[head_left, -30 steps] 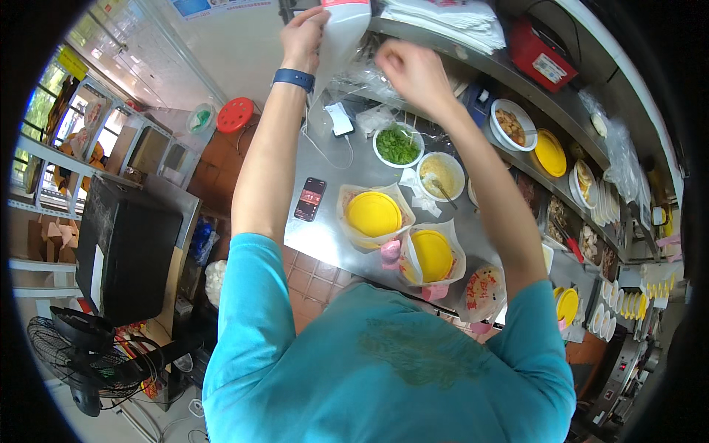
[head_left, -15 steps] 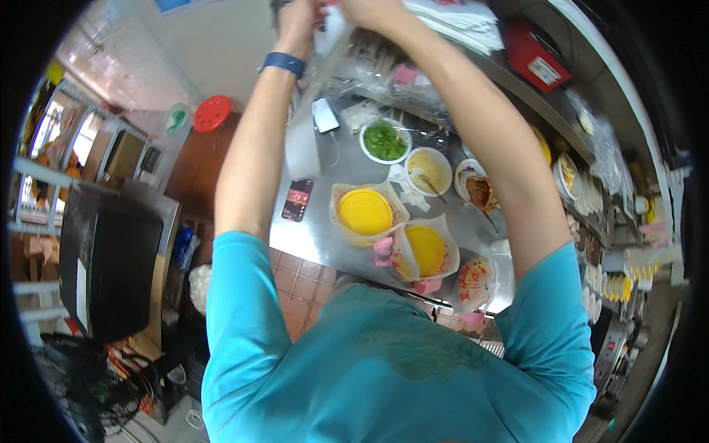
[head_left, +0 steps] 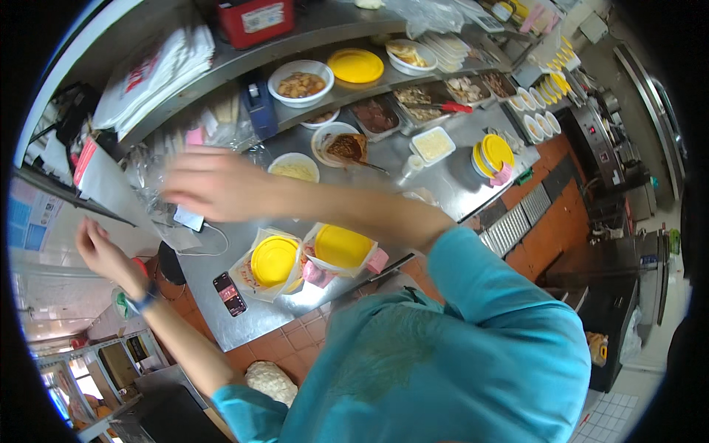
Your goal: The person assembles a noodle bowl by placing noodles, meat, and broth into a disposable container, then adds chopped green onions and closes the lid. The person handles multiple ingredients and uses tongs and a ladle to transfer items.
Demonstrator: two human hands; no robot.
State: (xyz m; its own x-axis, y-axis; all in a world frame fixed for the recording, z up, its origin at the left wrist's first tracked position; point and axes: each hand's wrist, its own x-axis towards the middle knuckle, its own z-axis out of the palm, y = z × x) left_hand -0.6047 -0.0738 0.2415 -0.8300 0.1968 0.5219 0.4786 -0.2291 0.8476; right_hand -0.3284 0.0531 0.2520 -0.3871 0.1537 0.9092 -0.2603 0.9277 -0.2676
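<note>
My left hand is raised at the far left, fingers loosely curved and apart, nothing in them. Just above it hangs a white sheet or bag with a red edge; touching cannot be made out. My right hand, a little blurred, reaches left over the steel table with fingers stretched out and seemingly empty, beside clear plastic packaging. Below it stand two yellow-lidded tubs in open white bags, the left tub and the right tub. A phone lies to their left.
A pale bowl and a sauce bowl with a spoon stand behind the tubs. Farther back, a shelf bears stacked white bags, a red box and food bowls. More yellow-lidded tubs stand at right.
The view has swung round to the right. Both hands, close together at the top before, are now apart; the right arm stretches across the table and the left hand is lower at the left.
</note>
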